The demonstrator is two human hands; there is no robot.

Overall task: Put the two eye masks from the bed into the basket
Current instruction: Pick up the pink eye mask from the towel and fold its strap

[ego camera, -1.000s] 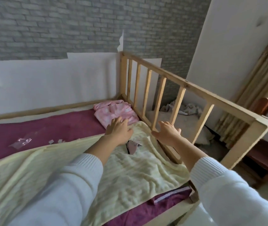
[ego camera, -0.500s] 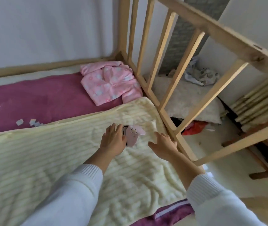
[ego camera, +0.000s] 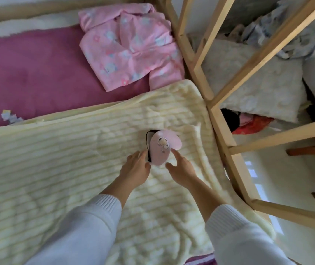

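A pink eye mask with a small cartoon print lies folded on the cream blanket, near the bed's right rail. A dark edge, maybe a second mask, shows under its left side. My left hand rests just left of the pink mask, fingers apart, fingertips at its edge. On the mask's right my right hand is spread, index finger reaching toward it. Neither hand holds anything. No basket is in view.
A pink pyjama top lies on the magenta sheet at the back. The wooden bed rail runs along the right. Beyond it, a pillow, crumpled cloth and red items lie on the floor. Paper scraps lie at left.
My view has tipped downward and closer to the blanket. Both hands have drawn back and closed in on either side of the pink mask, the right moving left from the rail.
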